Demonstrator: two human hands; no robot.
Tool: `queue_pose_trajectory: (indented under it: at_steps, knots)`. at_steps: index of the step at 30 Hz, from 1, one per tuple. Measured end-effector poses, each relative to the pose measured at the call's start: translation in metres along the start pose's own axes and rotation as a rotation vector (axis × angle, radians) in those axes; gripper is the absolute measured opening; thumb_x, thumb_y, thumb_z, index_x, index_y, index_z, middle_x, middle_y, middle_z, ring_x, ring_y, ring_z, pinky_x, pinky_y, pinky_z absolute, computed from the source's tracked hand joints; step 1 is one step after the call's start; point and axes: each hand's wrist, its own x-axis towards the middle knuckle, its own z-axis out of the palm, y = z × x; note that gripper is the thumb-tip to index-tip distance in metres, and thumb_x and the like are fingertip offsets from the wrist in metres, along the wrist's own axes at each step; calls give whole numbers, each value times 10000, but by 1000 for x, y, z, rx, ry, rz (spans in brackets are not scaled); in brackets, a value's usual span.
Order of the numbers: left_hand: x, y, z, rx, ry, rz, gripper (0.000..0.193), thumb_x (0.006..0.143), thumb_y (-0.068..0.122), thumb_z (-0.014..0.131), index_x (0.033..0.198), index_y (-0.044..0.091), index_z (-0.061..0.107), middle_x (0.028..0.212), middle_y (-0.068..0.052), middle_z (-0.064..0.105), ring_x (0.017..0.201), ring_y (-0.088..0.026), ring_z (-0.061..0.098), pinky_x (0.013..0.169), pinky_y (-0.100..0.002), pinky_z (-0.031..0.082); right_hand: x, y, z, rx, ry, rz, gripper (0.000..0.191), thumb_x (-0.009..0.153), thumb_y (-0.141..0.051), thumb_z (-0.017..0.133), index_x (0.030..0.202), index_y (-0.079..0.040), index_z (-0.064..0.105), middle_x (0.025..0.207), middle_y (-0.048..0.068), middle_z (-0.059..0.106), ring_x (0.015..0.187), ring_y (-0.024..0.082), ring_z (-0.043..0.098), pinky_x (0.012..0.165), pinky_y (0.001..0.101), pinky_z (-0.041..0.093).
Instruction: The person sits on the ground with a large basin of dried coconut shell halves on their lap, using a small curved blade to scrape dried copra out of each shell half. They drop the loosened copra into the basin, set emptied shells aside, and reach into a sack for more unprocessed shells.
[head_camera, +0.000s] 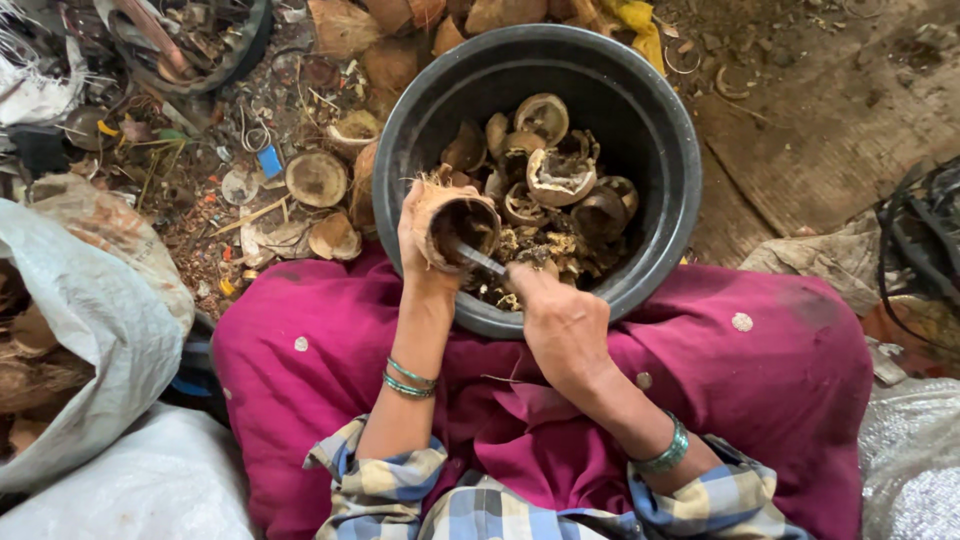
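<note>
The person is sitting on the floor with a big black tub (660, 190) between the knees, resting on a pink cloth (780, 390) over the lap. The left hand (420, 235) is holding a brown coconut shell half (455, 225) just over the near edge of the tub. The left grip is wrapping around the outside of the shell, so it is closed on the shell. The right hand (560, 320) is holding a thin metal scraping tool (482, 260). The right grip is tight around the handle, and the handle is hidden inside the fist.

The step in hand looks like scraping out the inside of the shell. The tip of the tool is going into the dark hollow of the shell. The next move probably calls for a firm push and a twist of the tool, while the left hand is keeping the shell from slipping.

The open mouth of the shell is pointing to the right and a bit down, toward the right hand. The tool's long line is running from the right fist up and to the left, into the shell.

Many empty shell halves (560, 175) are lying in the tub. More shells (317, 178) are lying on the dirty ground to the left, near a white sack (110, 330).
</note>
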Motion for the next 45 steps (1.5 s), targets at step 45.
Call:
queue_pose_trajectory:
  at_steps: [45]
  knots:
    - [-12, 1, 18, 11, 6, -138, 461, 1013, 464, 554, 991, 22, 680, 918, -211, 727, 808, -402, 744, 708, -507, 645, 0, -5, 1, 355, 63, -16, 179, 930, -124, 691, 1103, -93, 731, 832, 119, 724, 677, 279, 706, 583, 367, 532]
